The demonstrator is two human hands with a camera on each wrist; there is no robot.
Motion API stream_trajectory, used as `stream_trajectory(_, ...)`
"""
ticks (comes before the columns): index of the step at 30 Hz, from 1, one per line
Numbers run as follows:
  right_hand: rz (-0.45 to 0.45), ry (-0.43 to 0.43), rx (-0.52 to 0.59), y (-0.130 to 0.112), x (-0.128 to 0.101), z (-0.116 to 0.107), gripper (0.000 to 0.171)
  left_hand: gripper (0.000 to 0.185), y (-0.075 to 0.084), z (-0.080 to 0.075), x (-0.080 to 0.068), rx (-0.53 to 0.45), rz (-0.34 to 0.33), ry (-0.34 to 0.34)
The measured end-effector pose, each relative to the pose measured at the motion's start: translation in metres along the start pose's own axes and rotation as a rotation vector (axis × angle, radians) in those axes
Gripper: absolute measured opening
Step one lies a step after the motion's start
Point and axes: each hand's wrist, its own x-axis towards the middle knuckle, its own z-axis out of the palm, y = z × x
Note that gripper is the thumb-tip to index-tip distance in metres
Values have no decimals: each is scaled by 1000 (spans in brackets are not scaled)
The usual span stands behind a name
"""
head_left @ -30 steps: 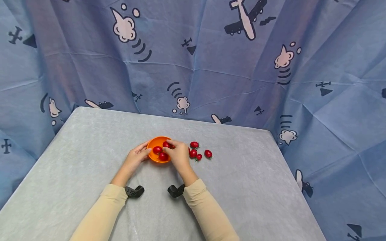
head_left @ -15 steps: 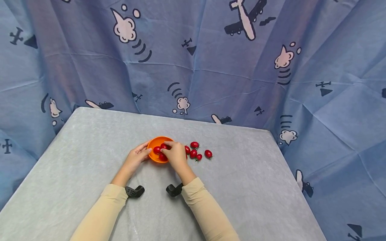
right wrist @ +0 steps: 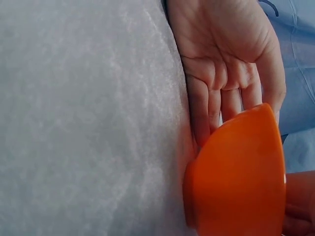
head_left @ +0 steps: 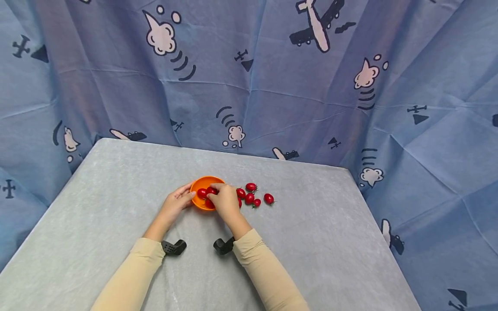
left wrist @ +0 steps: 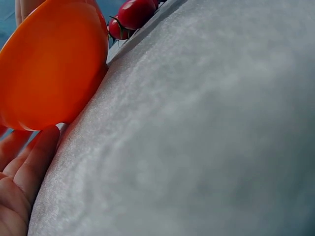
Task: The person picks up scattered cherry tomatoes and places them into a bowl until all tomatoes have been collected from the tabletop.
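Nearest the bottom edge of the head view, two cream sleeves (head_left: 128,276) reach up the frame across a grey table (head_left: 330,242), each wrist wearing a small black camera mount (head_left: 173,247). Just above them, at frame centre, the left hand (head_left: 176,203) steadies a small orange bowl (head_left: 205,183), its fingers straight and close together against the bowl's left wall, as the right wrist view shows. The right hand (head_left: 225,201) arches over the bowl's right rim, fingertips bent down into it among the tomatoes; whether they pinch one cannot be told. Roughly three cherry tomatoes in the bowl (head_left: 202,193) show, glossy, red and oval. Right of the hand, four or five loose cherry tomatoes (head_left: 256,196) lie clustered on the table, some with green stems, the outermost slightly apart. Judging by this, the gathering looks a bit under halfway done, with the loose ones left to move. Farthest back, filling the upper frame, hangs a blue curtain (head_left: 272,77) printed with aeroplanes and clouds.
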Motion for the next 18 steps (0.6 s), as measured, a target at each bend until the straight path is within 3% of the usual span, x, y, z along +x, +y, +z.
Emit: stream_trajectory(18,10,33,55,3,3,2,30,54,-1,0,1,-19,8,-4)
